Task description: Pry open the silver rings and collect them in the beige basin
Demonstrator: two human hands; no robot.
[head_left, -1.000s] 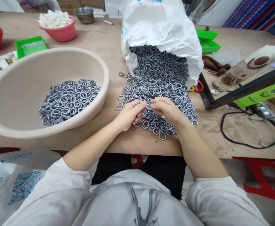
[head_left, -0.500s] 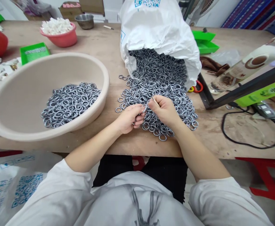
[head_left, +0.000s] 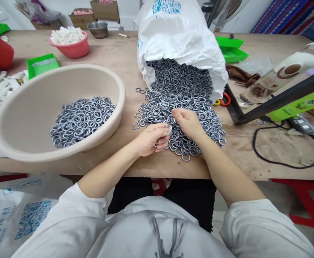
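My left hand pinches a grey metal ring between thumb and forefinger, its other fingers curled under. Just to the right, my right hand is closed, thumb pressed on the forefinger, over the heap of rings. What it grips, if anything, is too small to make out. Many loose grey rings spill across the table from the mouth of a white sack lying on its side. To the left, a wide beige basin has a pile of the same rings at its near right.
A black metal frame stands at the right, beside a clear bottle, red-handled scissors and a black cable. Behind the basin are a green tray and a pink bowl of white pieces. The table's front edge lies below my wrists.
My hands have moved slightly apart; the left is a little lower and to the right, with the ring now clear of the right. The thin pointed item seen at my right fingertips no longer shows.
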